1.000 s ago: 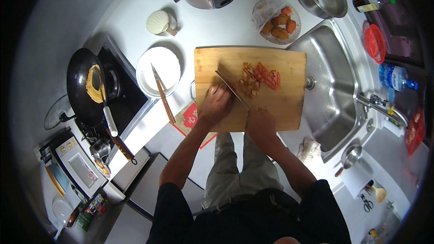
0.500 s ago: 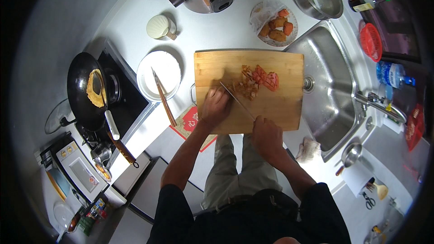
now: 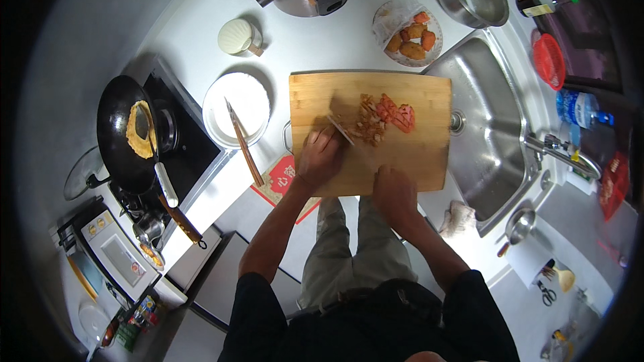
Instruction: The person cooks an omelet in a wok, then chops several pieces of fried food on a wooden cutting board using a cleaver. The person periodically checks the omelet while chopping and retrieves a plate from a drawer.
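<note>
My left hand [image 3: 320,158] closed on knife [image 3: 341,130], edged nearer chopped tomato [image 3: 384,118] just beyond my fingers; right hand [image 3: 394,191] slid back, flat on cutting board [image 3: 322,97]; chopping nearly finished.

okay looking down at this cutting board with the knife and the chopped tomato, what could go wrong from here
1. The left hand rests by the knife blade near the chopped tomato; a slip could nick a finger.
2. The cutting board reaches the sink edge; hard pressure might shift it.
3. The wok on the stove holds food with no hand on it; it may overcook if the burner is on, which I cannot tell.
</note>
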Motion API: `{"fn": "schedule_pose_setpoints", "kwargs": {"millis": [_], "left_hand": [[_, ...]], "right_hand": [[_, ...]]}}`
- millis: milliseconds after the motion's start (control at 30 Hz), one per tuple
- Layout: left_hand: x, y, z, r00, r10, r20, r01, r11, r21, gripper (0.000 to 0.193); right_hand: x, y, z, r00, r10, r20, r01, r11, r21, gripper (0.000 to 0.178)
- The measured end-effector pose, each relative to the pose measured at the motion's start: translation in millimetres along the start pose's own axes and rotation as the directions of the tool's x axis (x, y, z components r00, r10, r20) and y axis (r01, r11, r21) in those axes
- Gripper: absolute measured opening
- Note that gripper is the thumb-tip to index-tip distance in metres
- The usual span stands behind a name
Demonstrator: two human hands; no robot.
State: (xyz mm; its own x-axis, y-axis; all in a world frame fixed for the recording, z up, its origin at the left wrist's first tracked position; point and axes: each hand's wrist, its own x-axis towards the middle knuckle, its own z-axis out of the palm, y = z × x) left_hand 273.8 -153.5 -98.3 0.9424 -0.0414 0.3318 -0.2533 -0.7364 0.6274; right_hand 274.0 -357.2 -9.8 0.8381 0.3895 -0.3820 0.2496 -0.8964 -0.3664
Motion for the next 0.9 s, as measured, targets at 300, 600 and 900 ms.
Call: {"fn": "schedule_pose_setpoints", "kwargs": {"millis": [300,600,900], "left_hand": [[0,2,0,0.999,-0.015,0.031,0.016,0.999,-0.044,0.033],[-8,-1,1,0.998,-0.052,0.023,0.053,0.998,-0.039,0.035],[-1,4,-4,0.999,-0.046,0.014,0.047,0.998,-0.043,0.031]], "right_hand": [[3,-10,4,0.999,0.003,0.045,0.000,0.998,-0.059,0.011],[12,1,15,0.995,0.085,0.043,-0.087,0.995,0.042,0.016],[-10,-6,-6,0.999,-0.043,0.023,0.044,0.999,-0.014,0.010]]}}
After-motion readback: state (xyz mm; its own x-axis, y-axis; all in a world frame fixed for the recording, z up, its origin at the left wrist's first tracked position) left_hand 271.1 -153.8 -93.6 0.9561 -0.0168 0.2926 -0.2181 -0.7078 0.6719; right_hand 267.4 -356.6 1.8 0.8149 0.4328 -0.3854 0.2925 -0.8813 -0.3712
